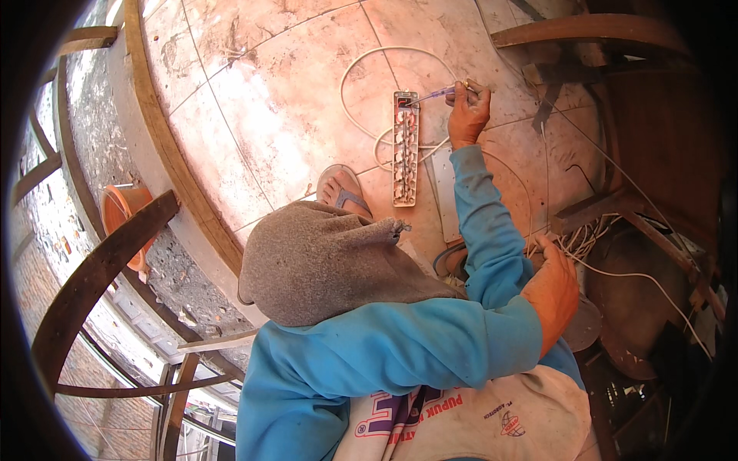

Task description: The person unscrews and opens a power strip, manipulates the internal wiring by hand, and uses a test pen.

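Observation:
My right hand (469, 114) is closed around a screwdriver (441, 93) with a purple handle. Its thin shaft points left, and its tip is at the far end of a long power strip (405, 154) on the tiled floor. The strip's inside faces up, showing a row of metal contacts and a dark part at the far end. My left arm crosses over my lap, and my left hand (555, 288) hangs beside my right forearm, near a tangle of thin pale cables (588, 240). Its fingers are mostly hidden, so their grip does not show.
A white cord (344, 91) loops on the floor around the strip. My sandalled foot (342, 188) is left of it, and a grey-brown cloth (323, 261) covers my knee. Wooden furniture (600, 31) stands on the right. Beyond a raised ledge (165, 146) on the left is an orange pot (127, 211).

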`<state>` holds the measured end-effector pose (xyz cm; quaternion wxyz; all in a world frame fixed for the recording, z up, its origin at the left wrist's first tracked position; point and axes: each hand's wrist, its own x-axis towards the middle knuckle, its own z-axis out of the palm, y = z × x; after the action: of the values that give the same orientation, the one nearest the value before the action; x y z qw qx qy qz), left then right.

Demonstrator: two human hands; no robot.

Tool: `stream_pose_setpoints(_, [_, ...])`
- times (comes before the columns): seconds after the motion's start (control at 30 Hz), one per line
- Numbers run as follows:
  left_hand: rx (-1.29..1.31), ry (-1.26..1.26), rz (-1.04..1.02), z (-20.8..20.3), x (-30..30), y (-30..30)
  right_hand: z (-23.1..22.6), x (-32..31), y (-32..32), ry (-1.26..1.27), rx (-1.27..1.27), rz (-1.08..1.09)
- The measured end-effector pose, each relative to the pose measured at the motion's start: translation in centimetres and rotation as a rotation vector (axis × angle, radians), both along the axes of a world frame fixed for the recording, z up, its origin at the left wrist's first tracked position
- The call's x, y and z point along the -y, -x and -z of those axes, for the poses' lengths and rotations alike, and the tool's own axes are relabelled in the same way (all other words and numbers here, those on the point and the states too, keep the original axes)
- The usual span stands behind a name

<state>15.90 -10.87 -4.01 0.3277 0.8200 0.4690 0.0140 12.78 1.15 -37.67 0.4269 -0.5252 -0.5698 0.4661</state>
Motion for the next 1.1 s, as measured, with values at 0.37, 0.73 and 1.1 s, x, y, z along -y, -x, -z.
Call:
stream_pose_setpoints(0.37, [0.013, 0.0, -0.016, 0.3, 0.0, -0.4, 0.4, -0.4, -0.3, -0.008, 0.008, 0.003])
stream_pose_setpoints(0.73, [-0.007, 0.011, 0.021, 0.3, -0.2, -0.3, 0.2, -0.3, -0.3, 0.031, -0.016, 0.016])
stream_pose_setpoints(1.1, [-0.024, 0.006, -0.004, -0.2, -0.1, 0.0, -1.7, -0.8, -4.4, 0.123, -0.102, 0.128])
